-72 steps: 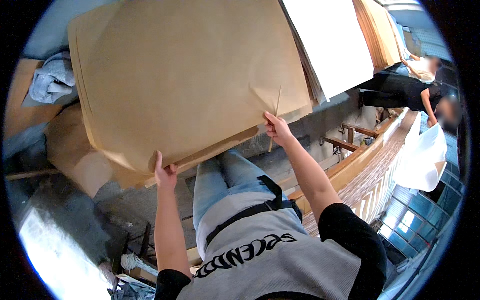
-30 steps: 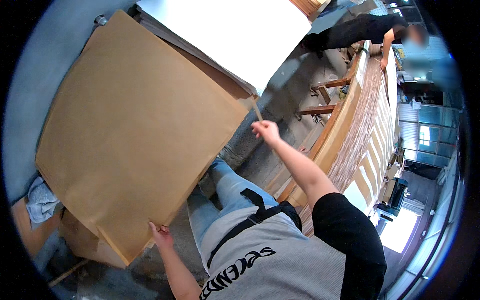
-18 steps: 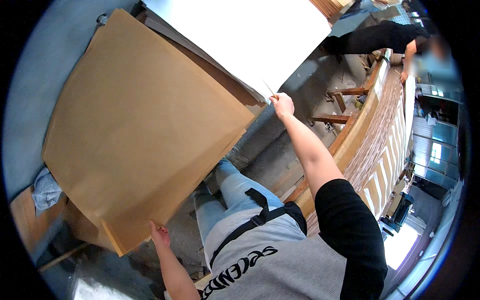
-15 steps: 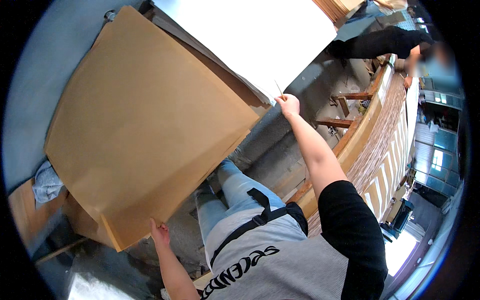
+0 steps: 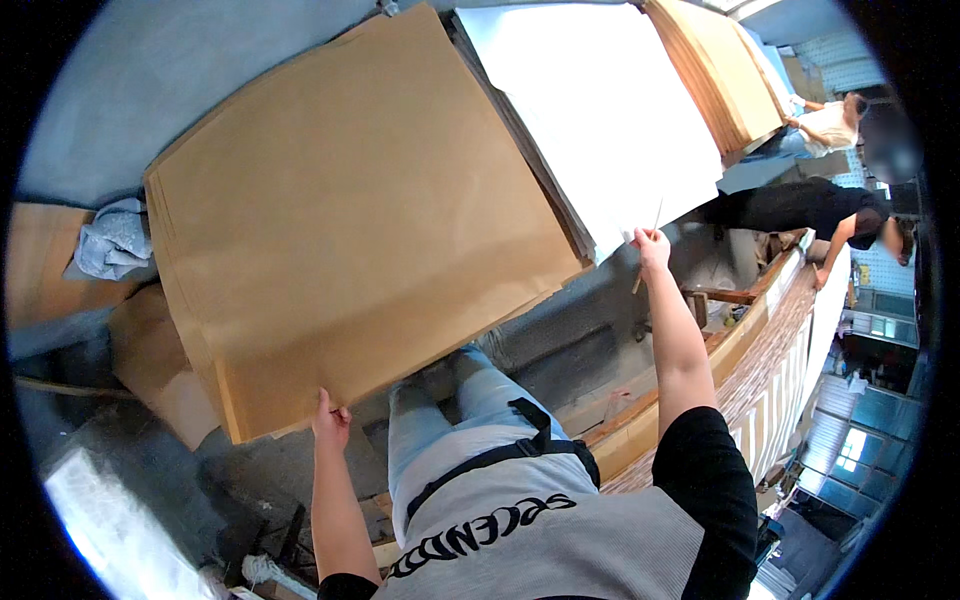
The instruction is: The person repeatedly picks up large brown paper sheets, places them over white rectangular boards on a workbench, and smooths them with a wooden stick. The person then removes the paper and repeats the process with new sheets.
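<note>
A thick stack of large brown paper sheets (image 5: 350,220) fills the middle of the view. My left hand (image 5: 328,420) grips the stack's near lower corner. My right hand (image 5: 650,245) is raised at the near corner of the big white sheet stack (image 5: 590,110) to the right and pinches a thin pale stick that points up and down through the fingers. Both forearms reach up from the lower edge, on either side of my grey shirt and blue jeans.
Another brown sheet stack (image 5: 715,60) lies further right. Two people (image 5: 810,205) bend over work at the far right beside a long wooden bench (image 5: 770,340). A crumpled grey cloth (image 5: 115,240) lies on brown board at the left. Grey concrete floor (image 5: 560,340) below.
The view has swung so the brown stack sits more level and central. My right hand moved away from the brown stack's edge to the white stack's corner. My left hand stays on the brown stack's corner.
</note>
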Demonstrator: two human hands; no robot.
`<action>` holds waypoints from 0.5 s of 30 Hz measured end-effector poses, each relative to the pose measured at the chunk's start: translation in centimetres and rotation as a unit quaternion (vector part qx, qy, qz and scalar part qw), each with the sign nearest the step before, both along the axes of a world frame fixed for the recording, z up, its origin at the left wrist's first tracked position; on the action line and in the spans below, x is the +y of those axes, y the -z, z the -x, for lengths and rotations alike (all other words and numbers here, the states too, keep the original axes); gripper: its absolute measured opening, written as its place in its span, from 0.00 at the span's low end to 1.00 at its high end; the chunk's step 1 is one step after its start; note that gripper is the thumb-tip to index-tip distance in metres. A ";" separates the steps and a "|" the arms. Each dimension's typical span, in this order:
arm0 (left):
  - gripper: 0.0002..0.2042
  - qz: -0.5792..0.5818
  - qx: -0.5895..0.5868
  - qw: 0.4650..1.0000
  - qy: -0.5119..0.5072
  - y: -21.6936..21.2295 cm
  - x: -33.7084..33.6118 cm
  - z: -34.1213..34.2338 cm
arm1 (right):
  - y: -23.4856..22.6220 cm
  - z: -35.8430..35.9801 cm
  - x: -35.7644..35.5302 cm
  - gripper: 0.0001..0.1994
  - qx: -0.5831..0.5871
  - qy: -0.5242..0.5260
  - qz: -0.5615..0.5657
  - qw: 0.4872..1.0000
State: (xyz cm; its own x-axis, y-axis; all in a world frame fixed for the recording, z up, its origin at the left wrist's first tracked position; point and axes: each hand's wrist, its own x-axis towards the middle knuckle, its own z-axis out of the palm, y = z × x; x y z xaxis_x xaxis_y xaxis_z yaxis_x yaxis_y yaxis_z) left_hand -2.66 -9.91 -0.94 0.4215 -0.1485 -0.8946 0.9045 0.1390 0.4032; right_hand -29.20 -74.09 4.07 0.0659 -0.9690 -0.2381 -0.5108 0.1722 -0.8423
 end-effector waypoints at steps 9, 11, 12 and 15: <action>0.13 -0.020 -0.004 0.999 -0.041 -0.2 -0.5 3.0 | -12.4 -11.3 15.1 0.24 -0.190 -0.192 -0.246 0.931; 0.15 -0.017 0.000 0.998 -0.062 -0.1 -1.4 2.4 | -12.9 -17.0 23.8 0.22 -0.222 -0.173 -0.220 0.934; 0.16 -0.005 -0.023 0.997 -0.073 -0.6 -1.8 2.6 | -12.9 -19.0 27.2 0.21 -0.203 -0.183 -0.229 0.934; 0.16 0.027 -0.028 0.999 -0.037 -0.4 -1.1 3.3 | -11.4 -25.2 38.4 0.19 -0.198 -0.257 -0.297 0.898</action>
